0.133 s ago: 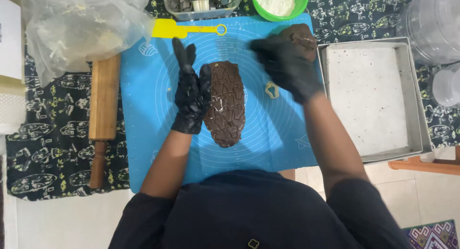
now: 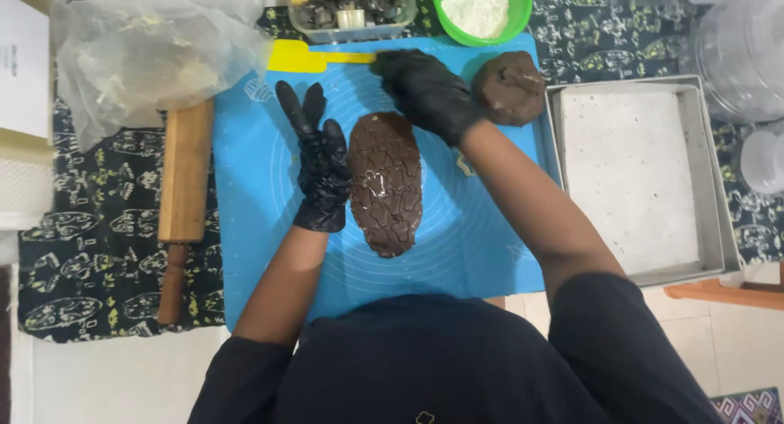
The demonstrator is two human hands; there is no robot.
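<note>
having left the dough ball [image 2: 510, 87], right hand [image 2: 425, 89] now by yellow scraper [image 2: 314, 58], fingers loosely curled; left hand [image 2: 320, 164] flat.

Table under dark patterned cloth [image 2: 90, 285], blue mat [image 2: 490, 244], rolling pin [image 2: 184, 195], lined baking tray [image 2: 710, 179], green bowl [image 2: 482, 28]

My right hand [image 2: 425, 89] covers end of yellow scraper [image 2: 306, 58], can't tell if grip closed on it. Green bowl [image 2: 482, 8] and clear tub [image 2: 351, 6] cut by top edge. Tub contents too small to tell. Clear container [image 2: 743, 57] cut at right edge. Rolling pin [image 2: 184, 204] top hidden under plastic bag [image 2: 139, 57].
</note>
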